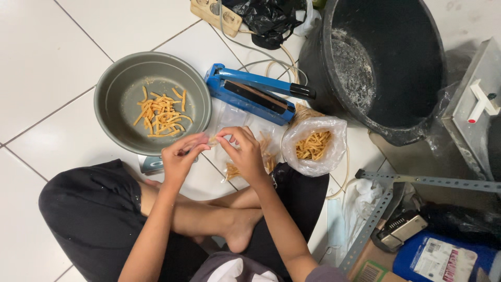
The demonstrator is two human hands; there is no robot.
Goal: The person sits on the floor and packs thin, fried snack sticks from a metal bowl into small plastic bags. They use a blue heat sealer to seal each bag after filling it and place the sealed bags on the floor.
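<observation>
Grip, left hand [180,156]: fingers pinched together on the upper edge of a small clear bag [245,167], thumb and forefinger pressed narrow at its mouth.
Grip, right hand [245,151]: fingertips curled and closed on the same upper edge, just beside the left fingertips; the palm covers much of the bag.
Bag position: on the white tiled floor [47,57] in front of the person's crossed legs, directly under and between both hands, a few yellow snack sticks [231,170] showing through its lower part.
Long axis: the bag runs from the hands down toward the person's knees, mouth on the far side, nearest the sealer.
Nearer hand: both touch it; the right hand lies over more of it.
Sealer: a blue impulse heat sealer [250,94] lies just beyond the hands, its arm raised slightly, black handle pointing right.
Left of the hands: a grey metal bowl [112,94] with a loose heap of snack sticks inside, near the left hand.
Right of the hands: an open clear sack [315,143] of more sticks, just beside the right wrist.
Further off: a large black bucket [386,62], cables and a power strip [216,13].
In the way: nothing lies between bag and sealer.
</observation>
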